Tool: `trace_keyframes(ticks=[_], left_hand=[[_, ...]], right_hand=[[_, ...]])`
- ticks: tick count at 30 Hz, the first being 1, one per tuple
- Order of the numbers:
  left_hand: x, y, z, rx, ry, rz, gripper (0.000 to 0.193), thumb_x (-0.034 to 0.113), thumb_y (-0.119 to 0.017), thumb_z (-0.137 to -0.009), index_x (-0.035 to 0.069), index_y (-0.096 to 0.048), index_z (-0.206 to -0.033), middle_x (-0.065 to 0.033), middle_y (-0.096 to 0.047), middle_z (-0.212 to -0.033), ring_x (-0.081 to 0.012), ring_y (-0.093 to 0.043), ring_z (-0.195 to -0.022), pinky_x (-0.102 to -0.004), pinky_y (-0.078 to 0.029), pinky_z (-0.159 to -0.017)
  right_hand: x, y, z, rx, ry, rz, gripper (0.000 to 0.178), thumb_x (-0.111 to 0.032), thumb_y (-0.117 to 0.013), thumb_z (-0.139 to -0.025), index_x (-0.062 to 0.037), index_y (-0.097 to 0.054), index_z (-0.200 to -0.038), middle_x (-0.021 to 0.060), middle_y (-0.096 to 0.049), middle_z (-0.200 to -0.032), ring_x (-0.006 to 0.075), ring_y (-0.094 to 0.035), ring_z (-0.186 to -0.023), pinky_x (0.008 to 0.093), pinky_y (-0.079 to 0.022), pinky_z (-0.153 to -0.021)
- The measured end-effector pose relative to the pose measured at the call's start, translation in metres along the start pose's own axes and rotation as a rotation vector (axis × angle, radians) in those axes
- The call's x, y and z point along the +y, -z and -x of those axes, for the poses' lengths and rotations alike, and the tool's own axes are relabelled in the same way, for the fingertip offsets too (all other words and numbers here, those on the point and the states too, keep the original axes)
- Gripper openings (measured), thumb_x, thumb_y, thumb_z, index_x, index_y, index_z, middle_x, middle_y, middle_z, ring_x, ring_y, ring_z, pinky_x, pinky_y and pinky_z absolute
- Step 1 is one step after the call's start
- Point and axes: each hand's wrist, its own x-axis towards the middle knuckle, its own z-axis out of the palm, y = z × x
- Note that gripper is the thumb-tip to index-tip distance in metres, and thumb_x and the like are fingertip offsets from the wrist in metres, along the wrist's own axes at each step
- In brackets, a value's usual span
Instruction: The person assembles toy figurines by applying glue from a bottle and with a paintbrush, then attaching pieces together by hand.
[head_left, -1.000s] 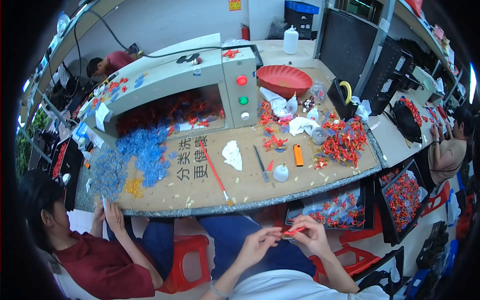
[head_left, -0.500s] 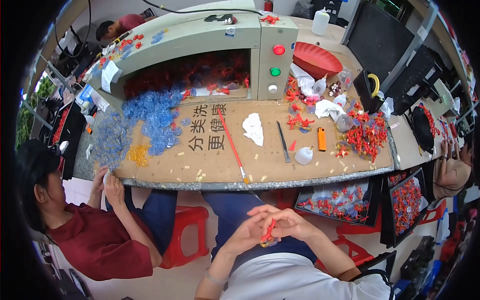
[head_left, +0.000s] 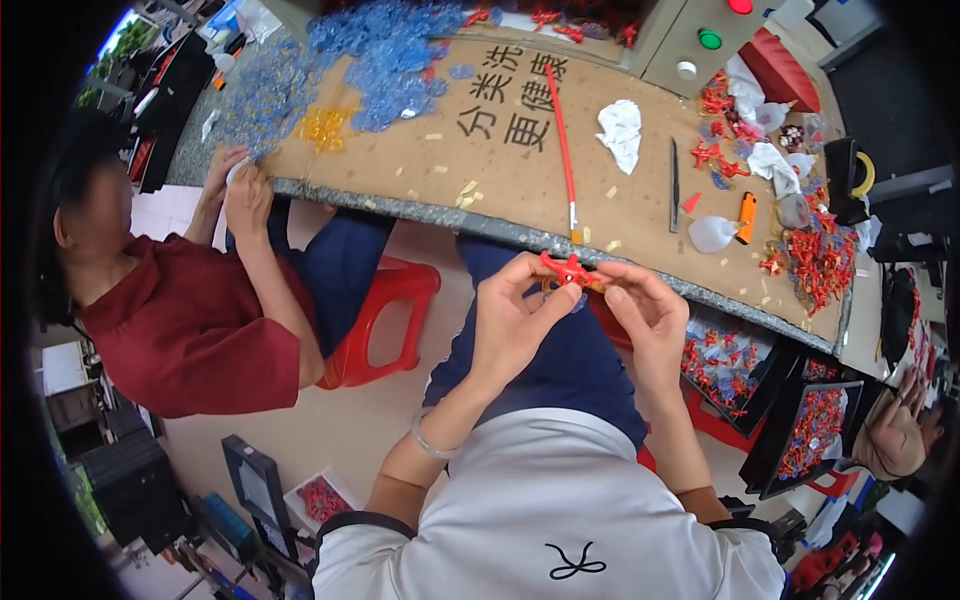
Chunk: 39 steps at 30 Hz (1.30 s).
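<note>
A small red plastic toy figure (head_left: 568,270), with clear blue and yellow parts beneath it, is held up close to the table's front edge. My left hand (head_left: 515,318) pinches it between thumb and fingers. At its other end, the thumb and index fingertips of my right hand (head_left: 648,312) grip its side. On the table just beyond lies a red-handled paintbrush (head_left: 565,150), bristles toward me. A white squeeze bottle (head_left: 712,233), an orange lighter (head_left: 746,217) and dark tweezers (head_left: 674,185) lie to the right.
Clear blue pieces (head_left: 390,75) and yellow pieces (head_left: 325,127) are heaped at the left. A pile of red figures (head_left: 820,265) covers the right end. Below it stand trays of figures (head_left: 815,430). A co-worker in a dark red shirt (head_left: 190,320) sits at my left by a red stool (head_left: 385,320).
My view has tilted down and turned. Both hands have moved up toward the table edge, and the toy figure, earlier mostly hidden between them, now shows spread out between the fingertips.
</note>
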Motion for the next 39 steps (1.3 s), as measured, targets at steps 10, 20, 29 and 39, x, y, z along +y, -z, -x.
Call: trace_keyframes(ticks=[10, 20, 29, 39], left_hand=[[-0.012, 0.008, 0.008, 0.083, 0.077, -0.005, 0.01, -0.006, -0.065, -0.083, -0.003, -0.059, -0.091, -0.0085, -0.065, -0.093, -0.0104, -0.061, -0.087, -0.0253, -0.055, -0.076], [-0.015, 0.005, 0.003, 0.054, 0.031, -0.059, 0.012, -0.006, -0.064, -0.084, -0.005, -0.06, -0.095, -0.0049, -0.06, -0.091, -0.0113, -0.06, -0.087, -0.0254, -0.055, -0.075], [-0.007, -0.003, 0.001, 0.014, 0.19, 0.068, 0.018, -0.005, -0.061, -0.084, -0.006, -0.062, -0.102, -0.0103, -0.065, -0.093, -0.0135, -0.063, -0.082, -0.0292, -0.058, -0.068], [-0.003, 0.006, -0.001, -0.141, 0.206, 0.324, 0.033, 0.025, -0.041, -0.101, -0.005, -0.052, -0.11, -0.0167, -0.061, -0.109, -0.0237, -0.065, -0.096, -0.0404, -0.057, -0.082]], right_hand=[[0.01, -0.005, -0.012, -0.006, 0.03, 0.216, 0.014, -0.001, -0.069, -0.082, 0.0023, -0.07, -0.095, 0.008, -0.068, -0.089, 0.0098, -0.061, -0.077, 0.0209, -0.047, -0.068], [0.014, -0.004, -0.012, 0.058, 0.157, 0.312, 0.014, -0.001, -0.071, -0.078, 0.0014, -0.071, -0.092, 0.0103, -0.069, -0.085, 0.0146, -0.063, -0.077, 0.0251, -0.048, -0.069], [0.009, -0.002, -0.01, 0.103, 0.262, 0.401, 0.012, -0.002, -0.071, -0.079, 0.0011, -0.072, -0.09, 0.0109, -0.068, -0.082, 0.0169, -0.063, -0.075, 0.0266, -0.049, -0.069], [0.014, 0.0, -0.012, 0.121, 0.182, 0.271, 0.012, -0.004, -0.068, -0.084, 0.0027, -0.07, -0.093, 0.0094, -0.066, -0.084, 0.0124, -0.062, -0.072, 0.023, -0.048, -0.064]])
